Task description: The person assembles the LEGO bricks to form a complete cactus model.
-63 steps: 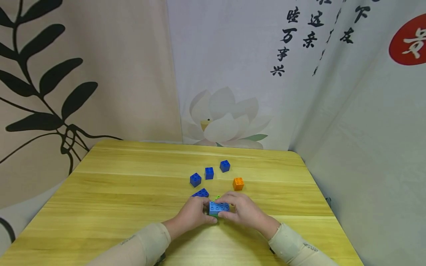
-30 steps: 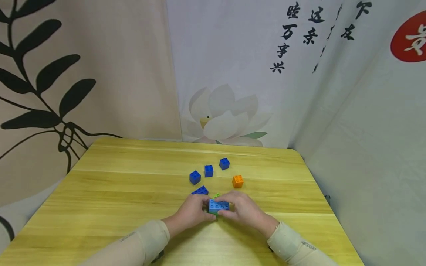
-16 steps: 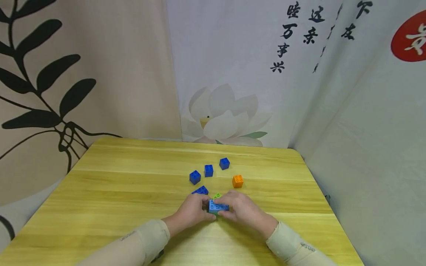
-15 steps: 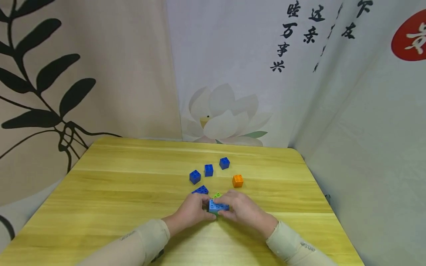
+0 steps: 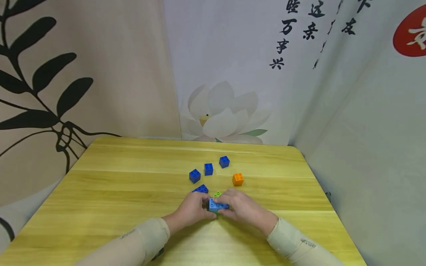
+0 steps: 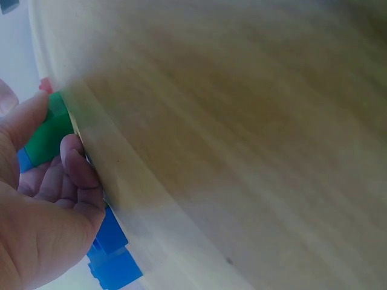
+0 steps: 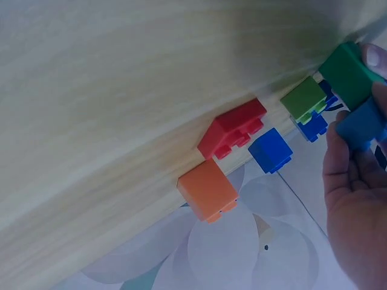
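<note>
Midway across the wooden table (image 5: pixel 133 177), left hand (image 5: pixel 190 208) grips green brick (image 7: pixel 351 75), right hand (image 5: pixel 245 207) pinches light-blue studded brick (image 5: pixel 213 205) atop it; both probably light, rigid, slick, sturdy; best held by flat sides.

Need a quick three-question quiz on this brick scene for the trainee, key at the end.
1. How many small blue cubes does the head view show?
2. True or false: the red brick can be seen in the head view.
3. Which brick is directly under the light blue brick?
a) orange brick
b) green brick
c) lime brick

Key: 1. Three. 2. False; it shows in the right wrist view. 3. b.
</note>
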The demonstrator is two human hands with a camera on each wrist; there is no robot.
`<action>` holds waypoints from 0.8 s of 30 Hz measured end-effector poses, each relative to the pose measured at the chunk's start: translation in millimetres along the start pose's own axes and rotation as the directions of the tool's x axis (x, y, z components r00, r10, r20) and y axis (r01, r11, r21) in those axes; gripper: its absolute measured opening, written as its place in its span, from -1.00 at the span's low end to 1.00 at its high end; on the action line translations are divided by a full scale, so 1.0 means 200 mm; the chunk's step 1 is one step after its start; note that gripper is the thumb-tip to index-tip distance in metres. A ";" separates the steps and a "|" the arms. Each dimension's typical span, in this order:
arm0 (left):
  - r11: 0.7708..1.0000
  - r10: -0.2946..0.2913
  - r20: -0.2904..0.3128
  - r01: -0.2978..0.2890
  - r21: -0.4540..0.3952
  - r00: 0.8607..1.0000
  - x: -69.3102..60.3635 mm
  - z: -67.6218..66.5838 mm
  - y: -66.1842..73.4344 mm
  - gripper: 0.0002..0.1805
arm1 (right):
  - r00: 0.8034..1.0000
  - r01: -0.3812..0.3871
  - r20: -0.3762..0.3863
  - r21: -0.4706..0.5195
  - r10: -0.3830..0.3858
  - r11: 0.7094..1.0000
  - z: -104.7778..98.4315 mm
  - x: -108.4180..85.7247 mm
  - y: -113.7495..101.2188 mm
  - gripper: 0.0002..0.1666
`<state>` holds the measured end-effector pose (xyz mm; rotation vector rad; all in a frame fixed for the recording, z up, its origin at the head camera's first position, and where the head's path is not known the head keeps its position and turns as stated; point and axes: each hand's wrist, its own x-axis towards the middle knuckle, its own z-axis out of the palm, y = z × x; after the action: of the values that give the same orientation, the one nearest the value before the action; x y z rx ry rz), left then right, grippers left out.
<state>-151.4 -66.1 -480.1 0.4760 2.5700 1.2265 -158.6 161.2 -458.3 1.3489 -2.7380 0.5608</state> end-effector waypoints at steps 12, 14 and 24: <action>0.999 0.007 -0.017 -0.007 0.048 1.000 0.00 0.00 0.00 -0.68 | 0.990 -0.129 -0.040 0.105 0.133 0.986 0.01 -0.04 0.01 -0.41; 0.999 0.002 -0.023 -0.001 0.054 1.000 0.01 0.01 0.00 -0.66 | 0.983 -0.174 -0.030 0.162 0.181 0.971 -0.01 -0.05 0.02 -0.31; 0.998 -0.030 -0.027 0.032 0.060 0.999 0.00 0.01 -0.01 -0.60 | 0.960 -0.219 -0.106 0.294 0.259 0.930 -0.10 -0.10 0.12 -0.18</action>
<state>-150.7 -65.4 -483.1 0.4333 2.6326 1.1554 -166.1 196.5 -450.8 0.9683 -2.8003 1.0530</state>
